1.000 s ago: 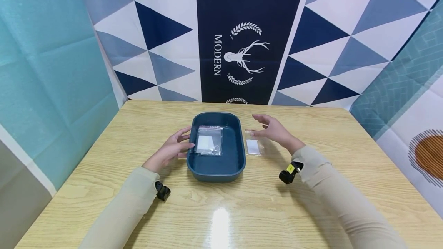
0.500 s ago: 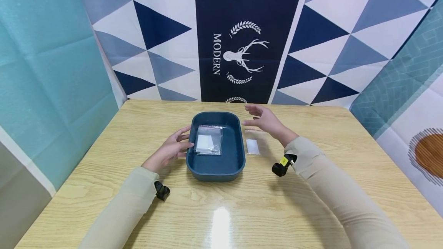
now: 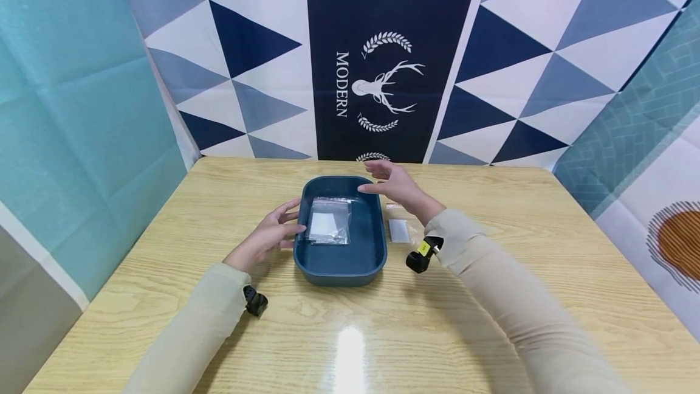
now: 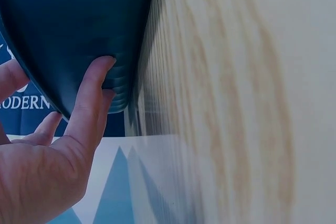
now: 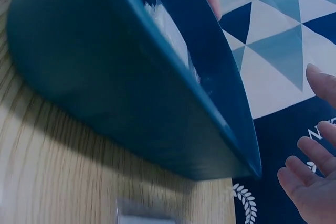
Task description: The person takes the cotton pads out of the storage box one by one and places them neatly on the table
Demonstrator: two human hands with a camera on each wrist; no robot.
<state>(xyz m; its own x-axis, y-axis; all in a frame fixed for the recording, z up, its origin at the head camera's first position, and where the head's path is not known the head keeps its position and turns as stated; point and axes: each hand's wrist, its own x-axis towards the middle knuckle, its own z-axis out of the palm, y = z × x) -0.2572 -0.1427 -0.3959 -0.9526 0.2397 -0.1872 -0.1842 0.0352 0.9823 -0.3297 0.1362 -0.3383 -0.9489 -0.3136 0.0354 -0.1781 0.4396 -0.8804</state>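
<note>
A dark blue rectangular plastic tub [image 3: 341, 266] stands on the wooden table. My left hand [image 3: 269, 237] holds its left wall, thumb over the rim and fingers along the outside; the left wrist view shows fingertips against the outer wall [image 4: 58, 35]. Inside, on the left, lie clear zip bags [image 3: 330, 222] with white pieces in them, overlapping. My right hand [image 3: 398, 187], fingers spread and holding nothing, hovers over the tub's far right corner. Just right of the tub, another zip bag [image 3: 398, 231] with a white piece lies flat, partly hidden by the right wrist.
The pale wooden table [image 3: 350, 321] extends around the tub. A patterned cloth [image 3: 383, 59] hangs behind its far edge, and a light blue cloth [image 3: 82, 108] hangs at the left. A black camera [image 3: 421, 257] is strapped to the right wrist.
My right hand has lifted off the zip bag at the right and moved left and away from me, to above the tub's far corner. The left hand and the tub have stayed put.
</note>
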